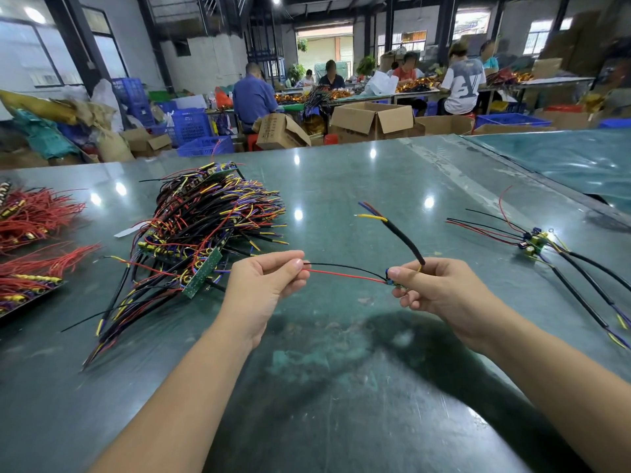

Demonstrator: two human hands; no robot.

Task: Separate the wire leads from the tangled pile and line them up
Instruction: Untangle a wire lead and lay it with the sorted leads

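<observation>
A tangled pile of wire leads (205, 233) with small green circuit boards lies on the green table (341, 387), left of centre. My left hand (269, 281) pinches the ends of a thin red and black wire pair (345, 273). My right hand (433, 288) grips the small circuit board at the other end of that pair, held above the table. A thick black sheathed cable (403, 235) rises from that board, ending in yellow, blue and red tips. At the right, separated leads (560, 257) lie side by side.
Bundles of red wires (34, 240) lie at the table's left edge. Beyond the far edge stand cardboard boxes (372, 121), blue crates (191, 128) and people seated at other benches. A second green table (563, 158) adjoins at the right.
</observation>
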